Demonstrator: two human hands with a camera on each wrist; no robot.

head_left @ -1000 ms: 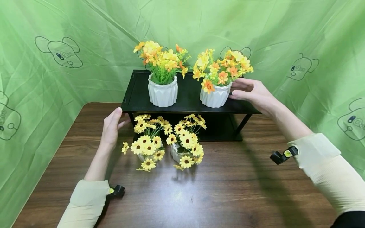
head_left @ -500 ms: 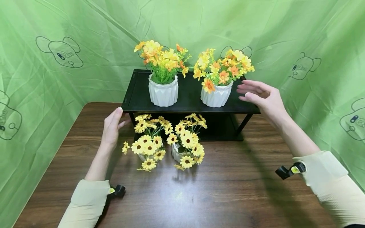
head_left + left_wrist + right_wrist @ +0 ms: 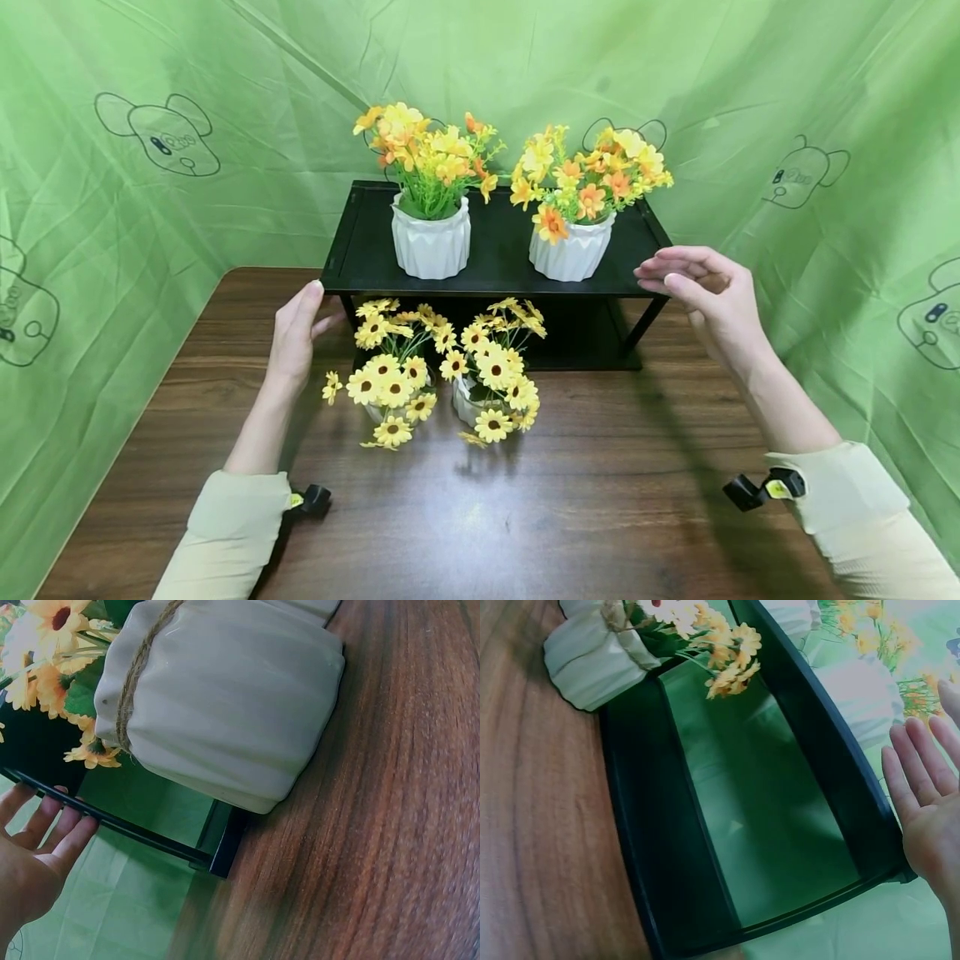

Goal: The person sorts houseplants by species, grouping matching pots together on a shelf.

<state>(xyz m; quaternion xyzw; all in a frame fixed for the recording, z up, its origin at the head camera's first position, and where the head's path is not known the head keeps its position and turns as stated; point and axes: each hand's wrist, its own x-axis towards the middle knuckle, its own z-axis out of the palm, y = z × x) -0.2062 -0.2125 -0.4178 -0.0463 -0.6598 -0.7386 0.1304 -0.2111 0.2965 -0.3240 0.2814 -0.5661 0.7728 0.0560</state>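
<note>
A black two-tier rack stands on the table. My left hand holds its left front corner, thumb at the top shelf's edge and fingers at the side leg. My right hand is at the right front corner, fingers loosely extended and holding nothing. On the top shelf are two white fluted pots of orange and yellow artificial flowers, the left pot and the right pot. In front of the lower shelf sit two pots of yellow daisies, left and right. The left wrist view shows twine around one white pot.
The wood-grain table extends in front of the rack. Green cloth with printed cartoon heads hangs behind and at both sides. The rack's lower shelf lies in shadow under the top one.
My right hand has moved away from the right orange-flower pot, rightward and down to the shelf's right front corner. My left hand stays at the left corner, and the pots keep their places.
</note>
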